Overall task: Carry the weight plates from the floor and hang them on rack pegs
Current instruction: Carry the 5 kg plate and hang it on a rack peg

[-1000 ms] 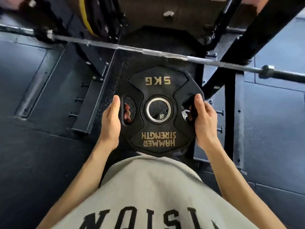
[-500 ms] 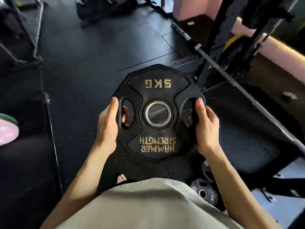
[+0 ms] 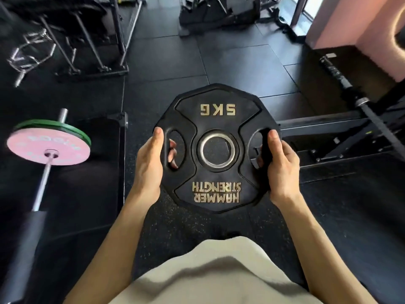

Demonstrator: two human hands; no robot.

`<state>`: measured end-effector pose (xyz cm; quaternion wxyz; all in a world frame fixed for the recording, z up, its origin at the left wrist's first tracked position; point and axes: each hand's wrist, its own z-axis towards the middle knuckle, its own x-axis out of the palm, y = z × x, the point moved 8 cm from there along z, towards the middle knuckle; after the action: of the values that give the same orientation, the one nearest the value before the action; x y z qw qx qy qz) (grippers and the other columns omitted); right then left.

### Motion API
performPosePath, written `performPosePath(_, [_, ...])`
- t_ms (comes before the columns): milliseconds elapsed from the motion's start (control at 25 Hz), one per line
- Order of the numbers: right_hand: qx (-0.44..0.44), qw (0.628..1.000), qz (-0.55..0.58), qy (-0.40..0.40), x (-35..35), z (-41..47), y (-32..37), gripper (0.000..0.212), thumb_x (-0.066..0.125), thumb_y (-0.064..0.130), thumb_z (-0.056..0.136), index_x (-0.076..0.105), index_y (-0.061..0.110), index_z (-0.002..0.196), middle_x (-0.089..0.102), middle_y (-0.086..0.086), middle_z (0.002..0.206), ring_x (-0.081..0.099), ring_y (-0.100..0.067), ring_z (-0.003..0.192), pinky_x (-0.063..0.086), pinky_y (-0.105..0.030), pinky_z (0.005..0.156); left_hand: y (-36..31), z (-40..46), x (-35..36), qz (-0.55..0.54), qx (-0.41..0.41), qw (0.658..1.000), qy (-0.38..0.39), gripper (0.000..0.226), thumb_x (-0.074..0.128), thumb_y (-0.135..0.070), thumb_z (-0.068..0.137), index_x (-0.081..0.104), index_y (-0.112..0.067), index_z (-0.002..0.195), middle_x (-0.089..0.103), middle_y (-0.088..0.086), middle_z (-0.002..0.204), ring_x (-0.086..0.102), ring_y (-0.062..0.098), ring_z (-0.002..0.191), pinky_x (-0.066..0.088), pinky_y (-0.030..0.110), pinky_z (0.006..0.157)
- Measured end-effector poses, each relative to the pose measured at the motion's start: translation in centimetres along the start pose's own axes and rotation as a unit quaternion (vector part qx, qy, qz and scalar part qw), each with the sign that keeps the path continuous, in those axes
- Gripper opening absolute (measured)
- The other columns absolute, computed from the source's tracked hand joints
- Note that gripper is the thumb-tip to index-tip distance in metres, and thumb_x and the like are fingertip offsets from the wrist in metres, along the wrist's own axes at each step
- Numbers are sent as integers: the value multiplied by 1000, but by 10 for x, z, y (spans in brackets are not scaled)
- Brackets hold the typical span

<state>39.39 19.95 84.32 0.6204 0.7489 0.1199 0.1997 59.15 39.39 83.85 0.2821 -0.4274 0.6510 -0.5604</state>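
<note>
A black 5 kg weight plate [image 3: 217,115] with gold lettering and a steel centre ring is held flat in front of my chest, above the black rubber floor. My left hand [image 3: 151,163] grips its left handle slot, fingers curled through the opening and thumb along the rim. On the opposite side, my right hand [image 3: 280,165] grips the right handle slot the same way. No rack peg is in view.
A barbell [image 3: 41,185] with a pink plate [image 3: 48,148] and a green plate behind it lies at the left. A black rack base [image 3: 328,137] and another bar [image 3: 350,93] lie at the right. Machine frames [image 3: 92,51] stand at the far left; a pink wall [image 3: 350,20] at the top right.
The view has swung left, away from the rack and its barbell, toward open gym floor. The pink-plated barbell has come further into view. Both hands keep the same grip on the plate.
</note>
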Motion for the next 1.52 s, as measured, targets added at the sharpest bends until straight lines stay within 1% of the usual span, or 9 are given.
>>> performPosePath(80, [0,1000,-5,-1,28,30,-1,44,61,52,89,54,10,78,50,-2,65,43,-19,62,37,-35,61,-6,35,-8,-8,-1,1000,-3,48,45,-54,96,63,-18,69,52,-4,53,46,14,50,39,31,58])
performPosePath(240, [-11,1000,-11,2,77,106,-3,40,59,48,93,55,11,76,51,3,60,45,-15,58,38,-32,57,-25,118,-5,-5,12,1000,1,48,41,-50,99,59,-14,73,51,-4,54,46,13,50,40,28,57])
performPosePath(640, [-7,999,-34,6,191,348,25,42,56,49,94,56,10,79,51,2,57,46,-14,57,40,-26,53,-85,371,47,-11,-1,1000,-3,48,40,-48,100,60,-12,76,51,-4,56,45,11,52,40,26,58])
performPosePath(880, [-18,999,-33,-34,249,492,28,44,59,56,88,56,15,72,52,5,53,47,-14,55,40,-29,55,-106,547,86,8,0,999,41,49,40,-51,99,59,-14,73,52,-4,54,46,13,51,41,28,58])
performPosePath(1040, [-22,995,-29,-89,293,596,41,56,62,71,70,57,15,72,54,2,56,47,-15,54,39,-29,54,-136,688,125,43,-2,995,86,48,40,-50,100,58,-14,73,53,-4,53,48,13,49,44,26,53])
performPosePath(1160, [-23,991,-17,-133,312,656,54,50,60,66,77,56,17,72,54,4,56,46,-13,53,39,-30,53,-160,769,160,56,-4,990,128,47,41,-48,100,58,-13,74,53,-4,54,48,12,49,44,25,50])
performPosePath(1280, [-27,983,4,-183,319,725,66,39,57,51,91,54,17,71,54,6,56,47,-11,52,39,-26,51,-177,847,210,72,-7,982,174,46,40,-49,100,58,-13,76,53,-4,55,48,11,49,44,23,48])
performPosePath(1440, [-34,976,8,-215,314,826,78,48,58,65,76,55,17,72,54,2,56,46,-13,52,39,-26,49,-189,944,288,96,14,971,220,47,39,-50,99,58,-14,77,54,-5,57,50,10,49,45,23,48])
performPosePath(1520, [-43,974,6,-223,307,882,85,50,56,66,76,55,16,73,54,1,55,47,-14,52,40,-24,48,-194,991,333,96,28,966,237,47,39,-49,100,57,-13,77,53,-4,58,49,10,50,45,22,48])
